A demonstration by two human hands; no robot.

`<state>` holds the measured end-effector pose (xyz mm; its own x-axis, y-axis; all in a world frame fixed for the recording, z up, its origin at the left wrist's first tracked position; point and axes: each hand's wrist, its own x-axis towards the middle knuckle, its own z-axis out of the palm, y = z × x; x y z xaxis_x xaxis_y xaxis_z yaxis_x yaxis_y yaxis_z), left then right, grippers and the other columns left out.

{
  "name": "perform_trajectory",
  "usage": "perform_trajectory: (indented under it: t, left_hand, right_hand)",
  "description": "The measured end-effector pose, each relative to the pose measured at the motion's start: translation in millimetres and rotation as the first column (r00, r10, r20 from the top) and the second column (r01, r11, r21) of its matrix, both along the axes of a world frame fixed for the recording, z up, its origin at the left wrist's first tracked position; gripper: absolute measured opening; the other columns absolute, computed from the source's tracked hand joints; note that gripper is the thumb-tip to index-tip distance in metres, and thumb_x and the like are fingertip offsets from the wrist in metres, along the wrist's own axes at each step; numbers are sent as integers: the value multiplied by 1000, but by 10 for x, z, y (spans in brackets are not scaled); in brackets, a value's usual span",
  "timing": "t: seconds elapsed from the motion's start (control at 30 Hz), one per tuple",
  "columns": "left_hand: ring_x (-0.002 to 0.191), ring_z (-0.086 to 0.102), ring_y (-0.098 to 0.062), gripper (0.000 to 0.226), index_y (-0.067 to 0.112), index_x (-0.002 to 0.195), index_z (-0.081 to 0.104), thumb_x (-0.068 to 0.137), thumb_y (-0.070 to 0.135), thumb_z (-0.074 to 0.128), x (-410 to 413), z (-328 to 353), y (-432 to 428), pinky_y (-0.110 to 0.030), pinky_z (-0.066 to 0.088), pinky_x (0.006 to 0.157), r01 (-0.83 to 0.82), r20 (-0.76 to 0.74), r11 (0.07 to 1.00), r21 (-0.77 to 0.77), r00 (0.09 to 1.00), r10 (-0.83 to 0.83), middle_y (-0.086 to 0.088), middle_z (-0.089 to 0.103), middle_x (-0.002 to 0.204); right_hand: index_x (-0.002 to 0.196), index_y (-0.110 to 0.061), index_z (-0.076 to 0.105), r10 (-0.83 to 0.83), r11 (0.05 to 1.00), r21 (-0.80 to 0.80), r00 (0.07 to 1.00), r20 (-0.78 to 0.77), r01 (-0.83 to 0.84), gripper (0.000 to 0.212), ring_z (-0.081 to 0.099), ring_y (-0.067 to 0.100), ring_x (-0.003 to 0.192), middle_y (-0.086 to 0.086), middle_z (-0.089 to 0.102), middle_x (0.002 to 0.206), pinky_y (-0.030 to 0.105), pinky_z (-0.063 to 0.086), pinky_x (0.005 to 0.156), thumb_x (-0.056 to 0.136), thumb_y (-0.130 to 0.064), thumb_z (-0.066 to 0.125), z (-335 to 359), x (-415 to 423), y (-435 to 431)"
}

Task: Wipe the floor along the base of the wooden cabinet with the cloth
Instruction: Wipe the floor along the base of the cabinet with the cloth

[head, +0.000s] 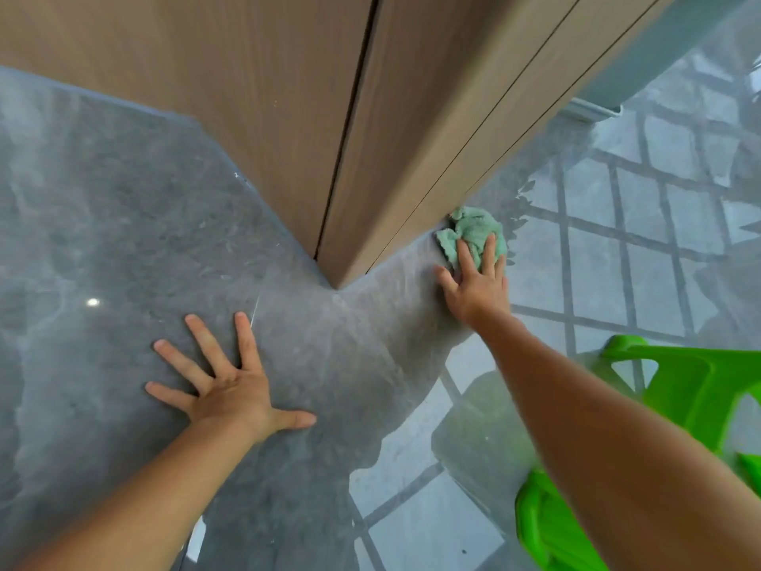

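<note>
A crumpled pale green cloth (469,230) lies on the glossy grey floor (123,224), touching the base of the wooden cabinet (267,96) just right of its corner. My right hand (477,282) presses flat on the cloth's near edge, fingers spread over it. My left hand (230,385) rests palm-down on the bare floor left of the corner, fingers apart, holding nothing.
A bright green plastic stool or chair (679,405) stands at the lower right, close beside my right forearm. The floor on the right mirrors a window grid. A pale wall base (593,109) meets the cabinet's far right end.
</note>
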<state>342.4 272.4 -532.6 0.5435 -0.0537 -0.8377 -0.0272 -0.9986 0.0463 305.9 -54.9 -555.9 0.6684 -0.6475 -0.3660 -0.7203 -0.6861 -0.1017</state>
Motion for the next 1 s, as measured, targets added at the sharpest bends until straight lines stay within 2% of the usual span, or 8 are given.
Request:
perform_trajectory:
  t: [0.07, 0.17, 0.3, 0.4, 0.57, 0.67, 0.83, 1.0]
  left_hand:
    - [128, -44, -60, 170, 26, 127, -55, 31, 89, 70, -5, -4, -6, -81, -3, 107, -23, 31, 1000, -15, 999, 23, -24, -68, 126]
    - [132, -42, -57, 170, 31, 134, -49, 27, 89, 70, -58, -99, 52, -80, -4, 107, -15, 123, 996, -93, 992, 26, -21, -61, 136]
    - [145, -27, -45, 139, 37, 152, -14, 45, 84, 62, -360, -243, 299, -73, -8, 113, 59, 343, 978, -202, 939, 14, -13, -28, 162]
    - [146, -25, -45, 136, 33, 154, -10, 51, 76, 68, -466, -342, 351, -70, -13, 114, 88, 417, 981, -174, 909, -8, -14, -20, 165]
    - [148, -21, -44, 142, 29, 155, 0, 40, 92, 56, -468, -324, 301, -67, -10, 115, 55, 456, 981, -183, 889, 35, -15, -10, 166]
    - [146, -19, -50, 145, 29, 154, -8, 37, 97, 42, -433, -271, 319, -74, -1, 113, 66, 433, 983, -173, 901, 16, -19, -12, 165]
    - [146, -23, -48, 138, 30, 155, -6, 44, 92, 47, -378, -239, 350, -70, -4, 115, 85, 403, 974, -210, 915, 7, -15, -19, 164]
    - [153, 4, -34, 78, 25, 142, 44, 73, 39, 77, -413, -185, 504, -57, 13, 120, -44, 497, 891, -452, 817, 292, -5, 17, 166]
  right_hand:
    - [154, -30, 16, -93, 992, 94, 994, 63, 87, 91, -10, 44, 148, 9, -19, 164, 55, -1, 120, 79, -82, 23, -23, 140, 574]
    - [155, -20, 10, 60, 979, 183, 988, 145, -86, 110, -17, 45, 145, 10, -25, 162, 54, -12, 117, 70, -89, 21, -47, 25, 1588]
    - [156, -27, 4, 347, 905, 198, 923, 164, -375, 99, -24, 41, 145, 5, -26, 162, 54, -11, 119, 79, -87, 17, 28, -556, 2192]
    - [155, -33, 14, 492, 812, 251, 849, 192, -527, 88, -18, 37, 148, 1, -17, 164, 57, -1, 120, 84, -84, 18, 88, -833, 2320]
    - [149, -46, 25, 625, 742, 178, 763, 165, -647, 67, -5, 46, 147, 0, -11, 166, 56, 1, 120, 88, -73, 35, 56, 448, 2165]
    - [148, -52, 17, 598, 767, 269, 801, 29, -582, 75, -19, 52, 142, -1, -28, 161, 63, -8, 115, 81, -82, 29, 54, 1310, 2450]
    - [150, -49, 16, 638, 758, 167, 770, 17, -631, 73, -14, 51, 144, 2, -21, 164, 60, -3, 117, 85, -80, 22, 72, 1375, 2593]
    - [149, -48, 24, 621, 776, 85, 780, 72, -625, 65, 8, 46, 145, 3, -2, 166, 54, 18, 117, 89, -73, 23, 123, 121, 2183]
